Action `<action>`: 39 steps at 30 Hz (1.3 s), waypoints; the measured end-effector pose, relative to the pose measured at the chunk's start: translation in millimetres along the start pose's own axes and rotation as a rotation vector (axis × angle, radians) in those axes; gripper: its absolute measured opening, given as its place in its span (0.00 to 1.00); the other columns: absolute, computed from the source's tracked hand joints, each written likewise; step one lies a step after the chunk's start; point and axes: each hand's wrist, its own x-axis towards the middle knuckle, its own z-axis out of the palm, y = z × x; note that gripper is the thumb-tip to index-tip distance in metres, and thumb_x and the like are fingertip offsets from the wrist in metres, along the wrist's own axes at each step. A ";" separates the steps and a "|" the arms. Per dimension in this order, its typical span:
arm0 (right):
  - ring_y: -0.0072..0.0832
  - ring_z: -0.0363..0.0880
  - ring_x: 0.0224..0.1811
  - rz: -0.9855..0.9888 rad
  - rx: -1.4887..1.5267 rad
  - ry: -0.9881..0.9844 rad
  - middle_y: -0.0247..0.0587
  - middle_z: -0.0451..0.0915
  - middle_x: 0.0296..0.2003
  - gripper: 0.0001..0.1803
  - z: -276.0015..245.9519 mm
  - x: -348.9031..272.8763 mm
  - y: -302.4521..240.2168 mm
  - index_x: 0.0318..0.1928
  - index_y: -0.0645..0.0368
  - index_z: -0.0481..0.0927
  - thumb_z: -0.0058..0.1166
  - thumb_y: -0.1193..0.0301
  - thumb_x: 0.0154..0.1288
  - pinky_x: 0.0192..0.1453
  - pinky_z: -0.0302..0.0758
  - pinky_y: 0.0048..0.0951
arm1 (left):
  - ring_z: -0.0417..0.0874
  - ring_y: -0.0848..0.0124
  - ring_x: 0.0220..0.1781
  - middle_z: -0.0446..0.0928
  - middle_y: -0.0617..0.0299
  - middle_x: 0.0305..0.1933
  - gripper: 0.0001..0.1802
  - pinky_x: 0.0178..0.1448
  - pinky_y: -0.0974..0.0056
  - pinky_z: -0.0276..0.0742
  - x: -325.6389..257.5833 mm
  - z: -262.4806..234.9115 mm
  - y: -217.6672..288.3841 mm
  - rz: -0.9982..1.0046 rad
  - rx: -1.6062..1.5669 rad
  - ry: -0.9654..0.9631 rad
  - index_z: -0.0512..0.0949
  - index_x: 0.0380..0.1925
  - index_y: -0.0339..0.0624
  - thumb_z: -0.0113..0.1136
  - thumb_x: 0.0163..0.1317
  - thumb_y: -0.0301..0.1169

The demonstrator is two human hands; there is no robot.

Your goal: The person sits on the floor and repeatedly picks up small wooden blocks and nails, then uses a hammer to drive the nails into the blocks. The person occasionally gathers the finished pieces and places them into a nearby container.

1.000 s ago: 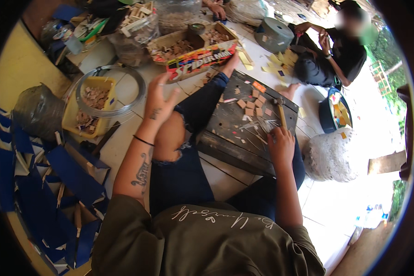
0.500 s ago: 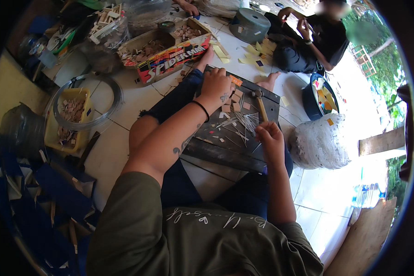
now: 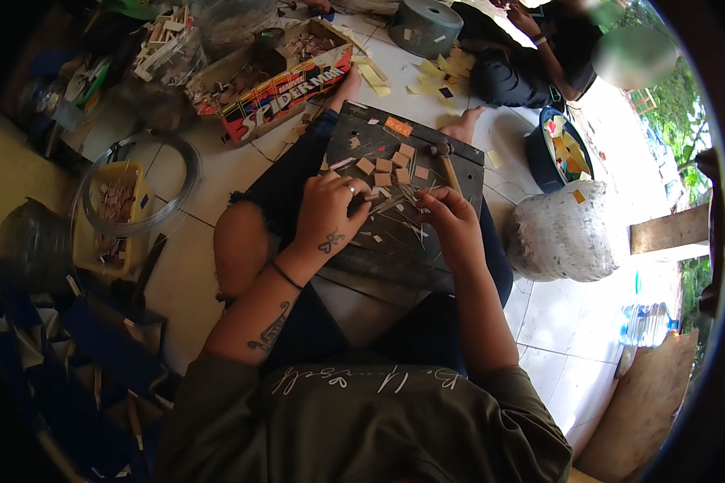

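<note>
A dark board (image 3: pixel 362 121) lies across my lap. My left hand (image 3: pixel 330 208) is over its left side, fingertips pinching a small brown piece (image 3: pixel 370 196). To the right, my right hand (image 3: pixel 449 214) has thumb and fingers pressed together at the pile of thin wires (image 3: pixel 403 211); whatever is between these fingertips is too small to make out. Several small brown squares (image 3: pixel 383 166) are grouped just beyond both hands. A hammer (image 3: pixel 449 171) lies on the board's right side, handle toward my right hand. An orange label (image 3: pixel 398 126) is at the board's far edge.
Left are a wire coil (image 3: pixel 193 181), a yellow basket (image 3: pixel 133 266) and a printed cardboard box (image 3: pixel 282 97) of brown pieces. A dark blue tub (image 3: pixel 532 157) and a white wrapped bundle (image 3: pixel 564 241) stand right. Another person (image 3: pixel 564 56) sits at the far right.
My left hand has come back from the board's far edge toward me, uncovering the brown squares. My right hand has moved left and slightly away, to the wires.
</note>
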 end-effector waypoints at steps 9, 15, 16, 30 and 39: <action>0.16 0.77 0.34 -0.331 -0.708 -0.041 0.33 0.80 0.35 0.08 31.6 19.4 -7.2 0.42 0.65 0.77 0.60 0.77 0.64 0.35 0.75 0.19 | 0.79 0.62 0.38 0.82 0.62 0.33 0.06 0.47 0.60 0.72 -5.4 4.7 -9.2 -0.019 -0.095 -0.024 0.83 0.30 0.41 0.70 0.52 0.27; 0.21 0.83 0.32 -0.341 -0.637 -0.001 0.38 0.84 0.30 0.05 47.8 22.5 -1.4 0.36 0.63 0.81 0.62 0.76 0.60 0.36 0.78 0.24 | 0.78 0.65 0.39 0.80 0.65 0.30 0.06 0.50 0.60 0.72 -6.3 4.4 -10.5 -0.021 -0.078 -0.032 0.84 0.31 0.43 0.69 0.53 0.30; 0.21 0.83 0.32 -0.358 -0.691 -0.001 0.38 0.84 0.30 0.05 48.0 20.9 -2.6 0.36 0.63 0.81 0.62 0.76 0.60 0.36 0.78 0.24 | 0.78 0.65 0.39 0.80 0.65 0.30 0.06 0.49 0.60 0.72 -6.5 4.6 -10.6 -0.019 -0.074 -0.029 0.84 0.31 0.42 0.69 0.53 0.30; 0.25 0.84 0.32 -0.532 -0.886 0.009 0.40 0.84 0.31 0.05 51.7 15.2 -2.0 0.35 0.64 0.81 0.64 0.78 0.59 0.40 0.78 0.25 | 0.79 0.66 0.40 0.80 0.65 0.31 0.07 0.49 0.60 0.72 -8.0 6.7 -12.2 -0.014 -0.079 -0.018 0.83 0.31 0.42 0.69 0.54 0.31; 0.27 0.85 0.33 -0.567 -0.894 0.008 0.41 0.84 0.30 0.05 51.5 14.7 -1.0 0.35 0.64 0.82 0.64 0.78 0.58 0.40 0.79 0.26 | 0.79 0.65 0.41 0.80 0.65 0.31 0.07 0.50 0.60 0.73 -8.7 7.2 -11.4 -0.030 -0.059 -0.016 0.84 0.31 0.42 0.69 0.54 0.31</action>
